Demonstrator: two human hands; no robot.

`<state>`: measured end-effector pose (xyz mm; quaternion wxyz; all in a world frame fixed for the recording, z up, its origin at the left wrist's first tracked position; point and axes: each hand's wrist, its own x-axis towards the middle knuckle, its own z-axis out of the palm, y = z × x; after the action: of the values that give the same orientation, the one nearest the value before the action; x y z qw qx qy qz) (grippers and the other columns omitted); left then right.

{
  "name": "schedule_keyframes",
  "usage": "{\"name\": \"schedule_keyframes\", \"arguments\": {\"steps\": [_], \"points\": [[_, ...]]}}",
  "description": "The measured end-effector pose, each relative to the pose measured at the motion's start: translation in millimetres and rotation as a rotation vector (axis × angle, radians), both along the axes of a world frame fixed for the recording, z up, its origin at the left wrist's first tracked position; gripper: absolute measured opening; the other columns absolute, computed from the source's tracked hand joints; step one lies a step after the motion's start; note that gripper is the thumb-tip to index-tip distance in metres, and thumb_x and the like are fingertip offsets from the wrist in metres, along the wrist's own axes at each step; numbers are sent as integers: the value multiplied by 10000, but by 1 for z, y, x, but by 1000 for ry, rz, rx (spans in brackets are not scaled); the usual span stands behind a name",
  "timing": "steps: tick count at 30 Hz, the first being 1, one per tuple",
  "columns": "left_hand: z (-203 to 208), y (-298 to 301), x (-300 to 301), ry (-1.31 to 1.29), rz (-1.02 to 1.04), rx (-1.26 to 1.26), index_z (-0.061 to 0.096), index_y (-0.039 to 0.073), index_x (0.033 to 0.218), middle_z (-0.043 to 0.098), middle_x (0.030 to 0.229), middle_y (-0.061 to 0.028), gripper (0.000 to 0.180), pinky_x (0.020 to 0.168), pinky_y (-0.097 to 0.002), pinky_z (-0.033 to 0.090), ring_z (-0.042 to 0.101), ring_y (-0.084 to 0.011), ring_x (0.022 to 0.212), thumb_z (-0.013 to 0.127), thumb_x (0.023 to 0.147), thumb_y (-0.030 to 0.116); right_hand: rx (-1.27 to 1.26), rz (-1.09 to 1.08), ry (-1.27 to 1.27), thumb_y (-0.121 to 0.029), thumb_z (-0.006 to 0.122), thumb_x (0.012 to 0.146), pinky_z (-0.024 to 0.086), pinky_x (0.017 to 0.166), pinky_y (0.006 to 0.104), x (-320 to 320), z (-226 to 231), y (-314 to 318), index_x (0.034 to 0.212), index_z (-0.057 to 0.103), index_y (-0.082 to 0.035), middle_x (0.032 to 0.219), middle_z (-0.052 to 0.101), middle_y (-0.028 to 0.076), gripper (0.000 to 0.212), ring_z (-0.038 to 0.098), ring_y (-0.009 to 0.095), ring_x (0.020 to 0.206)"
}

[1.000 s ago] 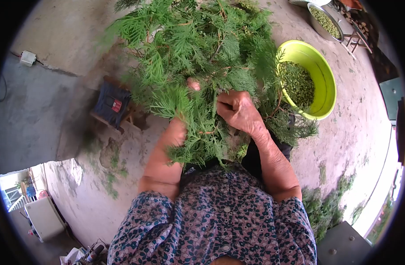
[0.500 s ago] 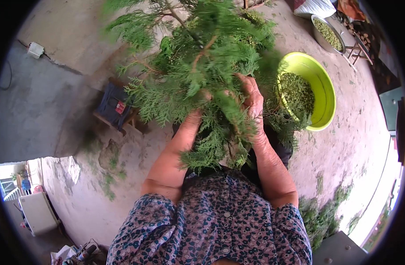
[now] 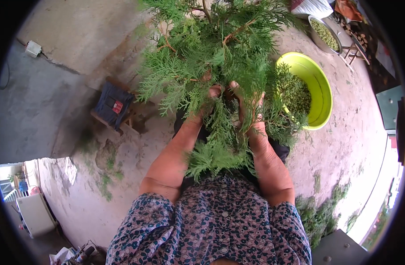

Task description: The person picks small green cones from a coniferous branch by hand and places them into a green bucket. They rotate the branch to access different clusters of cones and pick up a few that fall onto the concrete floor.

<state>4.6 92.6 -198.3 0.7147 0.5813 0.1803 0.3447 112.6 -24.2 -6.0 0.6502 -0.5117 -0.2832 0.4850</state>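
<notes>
A large leafy conifer branch (image 3: 211, 59) with flat green sprays and brown stems spreads out in front of me. My left hand (image 3: 211, 95) is closed on its lower stems, and foliage hides most of the fingers. Close beside it, my right hand (image 3: 249, 104) is among the sprays with its thumb toward the left hand; leaves partly cover its curled fingers. Some sprays hang down between my forearms onto my lap. To the right, a yellow-green tub (image 3: 322, 95) holds small green cones or seeds (image 3: 301, 95), and sprigs overhang its near left rim.
A small folding stool (image 3: 112, 108) with a dark cloth seat stands at left. A metal basin (image 3: 325, 35) of green pieces is at the far right, near a white sack (image 3: 311, 8). Cut greenery (image 3: 319, 216) lies on the concrete floor at lower right.
The branch has shifted to the right and away from me, and its blurred sprays now look sharper. Both hands stay in it; the right hand has turned and moved slightly lower.
</notes>
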Motion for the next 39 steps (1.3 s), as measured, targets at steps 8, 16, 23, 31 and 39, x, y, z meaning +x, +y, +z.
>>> {"name": "schedule_keyframes", "arguments": {"steps": [8, 16, 23, 31, 39], "points": [[87, -51, -24, -383, -153, -367, 332, 32, 1279, 459, 1186, -74, 450, 847, -294, 414, 447, -145, 1026, 437, 888, 229, 128, 193, -438, -220, 635, 787, 470, 670, 300, 11, -13, -8, 911, 617, -18, 885, 629, 85, 238, 610, 149, 763], [68, -26, -4, -533, -84, -511, 324, 28, 1287, 451, 1188, -85, 438, 846, -274, 408, 449, -144, 1024, 425, 892, 188, 135, -6, -223, -77, 514, 802, 476, 623, 225, 40, -27, -23, 932, 608, 21, 877, 618, 80, 188, 579, 130, 724], [69, -23, -10, -618, -74, -584, 317, 24, 1294, 445, 1190, -95, 429, 844, -257, 403, 451, -144, 1021, 414, 895, 151, 404, -670, -1127, 96, 584, 719, 485, 600, 262, 48, 18, -13, 906, 614, 8, 791, 618, 89, 208, 590, 166, 694], [72, -21, -2, -752, -110, -671, 309, 20, 1301, 437, 1192, -107, 422, 843, -237, 397, 453, -143, 1019, 402, 899, 109, -23, 133, -1794, -39, 549, 731, 454, 581, 373, 96, -29, 6, 810, 558, -87, 778, 546, 107, 92, 580, 244, 710], [63, -22, -8, -1049, -322, -947, 301, 15, 1309, 430, 1194, -119, 419, 842, -217, 391, 456, -142, 1016, 390, 903, 67, 220, 110, -186, -37, 604, 727, 476, 661, 270, 23, 2, 18, 921, 622, -46, 838, 615, 55, 195, 597, 161, 753]]}}
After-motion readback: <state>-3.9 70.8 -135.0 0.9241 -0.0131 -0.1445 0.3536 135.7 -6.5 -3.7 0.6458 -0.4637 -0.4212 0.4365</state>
